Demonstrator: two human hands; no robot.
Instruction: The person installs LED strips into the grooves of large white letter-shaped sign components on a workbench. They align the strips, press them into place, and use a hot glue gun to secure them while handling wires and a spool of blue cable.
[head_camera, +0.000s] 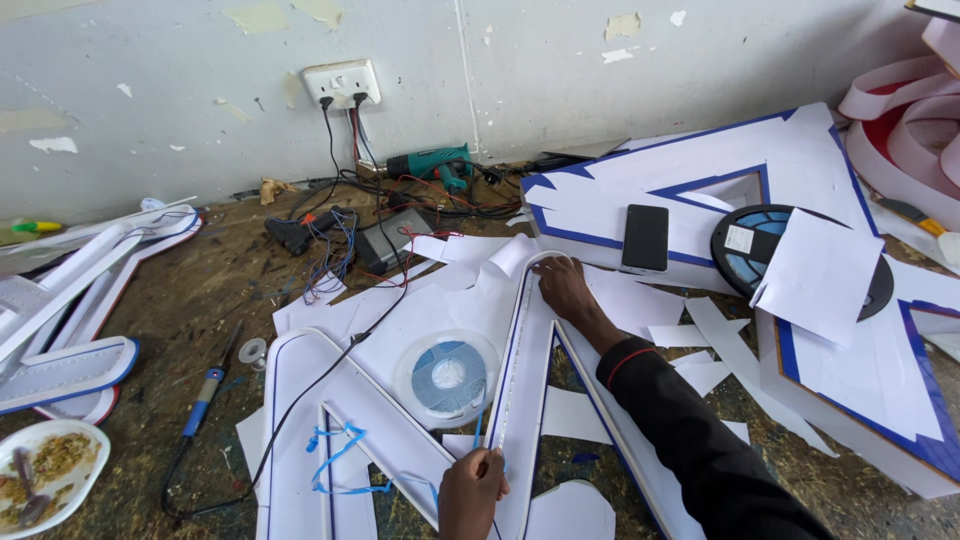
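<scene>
Your left hand (470, 490) sits at the near edge of the surface (200, 300), grip closed in a pinch on the near end of a thin light strip (503, 385) lying along the white channel letter (525, 370). Your right hand (563, 287), dark sleeve, reaches to the far end of the same letter; fingers pressed flat on its rounded top where the strip ends, grip loose, wrapped around nothing. The strip runs straight between the two hands, inside the letter's raised wall.

Just left of the letter lies a clear reel (447, 376) of strip, on paper scraps. Black cable (330, 375) crosses the neighbouring white letter. Blue-handled screwdriver (203, 393) nearer the left edge, a plate of food (45, 470) at the near left corner. Beyond the right hand: a black phone (645, 237) on a blue-edged white panel, and a dark spool (750, 245) beside it. Green heat gun (432, 165) at the far edge by the wall socket (341, 83).
</scene>
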